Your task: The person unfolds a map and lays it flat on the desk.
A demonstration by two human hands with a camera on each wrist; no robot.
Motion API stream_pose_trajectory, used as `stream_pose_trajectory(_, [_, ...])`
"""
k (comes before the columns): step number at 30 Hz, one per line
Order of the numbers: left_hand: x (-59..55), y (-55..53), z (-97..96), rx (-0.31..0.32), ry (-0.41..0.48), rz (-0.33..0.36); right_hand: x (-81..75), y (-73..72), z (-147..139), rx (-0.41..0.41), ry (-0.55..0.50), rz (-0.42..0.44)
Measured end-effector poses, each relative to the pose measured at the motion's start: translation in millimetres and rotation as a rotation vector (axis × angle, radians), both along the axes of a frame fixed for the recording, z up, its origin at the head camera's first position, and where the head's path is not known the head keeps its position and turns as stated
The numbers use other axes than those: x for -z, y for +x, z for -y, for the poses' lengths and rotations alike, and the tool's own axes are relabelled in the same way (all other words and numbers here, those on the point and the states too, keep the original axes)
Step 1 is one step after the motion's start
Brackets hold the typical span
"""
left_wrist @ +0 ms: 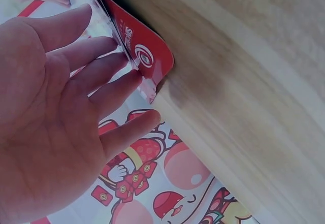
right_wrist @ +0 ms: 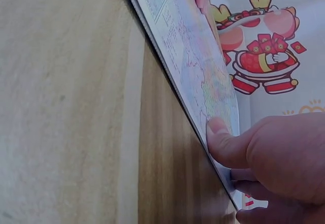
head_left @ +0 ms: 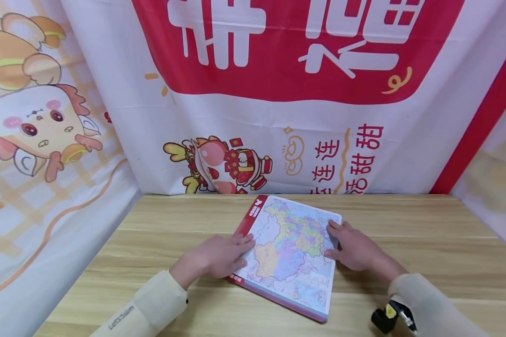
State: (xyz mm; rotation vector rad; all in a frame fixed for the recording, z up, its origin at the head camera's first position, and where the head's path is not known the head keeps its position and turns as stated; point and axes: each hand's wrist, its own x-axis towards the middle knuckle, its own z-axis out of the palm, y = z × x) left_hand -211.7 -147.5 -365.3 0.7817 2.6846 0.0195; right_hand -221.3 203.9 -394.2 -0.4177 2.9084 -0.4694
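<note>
A flat rectangular board printed with a coloured map lies askew on the wooden table, a red strip along its left side. My left hand rests on that side, its fingertips over the strip and map edge. In the left wrist view, the straight, spread fingers of this hand reach toward a red rounded corner with a white logo. On the opposite side, my right hand touches the board's edge. The right wrist view shows its thumb on the map, the other fingers partly hidden beside the edge.
The wooden table stretches around the board. Behind it hangs a white cloth with a red panel and cartoon prints; another printed cloth hangs on the left. A black and yellow item sits at the right sleeve.
</note>
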Motion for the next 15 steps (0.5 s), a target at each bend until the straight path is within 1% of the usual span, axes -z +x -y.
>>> stream_pose_trajectory(3, [-0.8,-1.2,-0.4,0.008,0.014,-0.001,-0.2,-1.5,0,0.012,0.002,0.017])
stream_pose_trajectory(6, [-0.5,-5.5,-0.8,0.004,0.031,0.013,-0.8,-0.8,1,0.022,-0.006,0.019])
stream_pose_trajectory(12, [-0.1,-18.9,-5.1,-0.045,0.062,0.049,-0.3,6.7,8,0.031,-0.043,0.02])
stream_pose_trajectory(15, [-0.5,-26.7,-8.9,-0.057,0.073,0.059,0.1,12.6,13,0.032,-0.042,0.032])
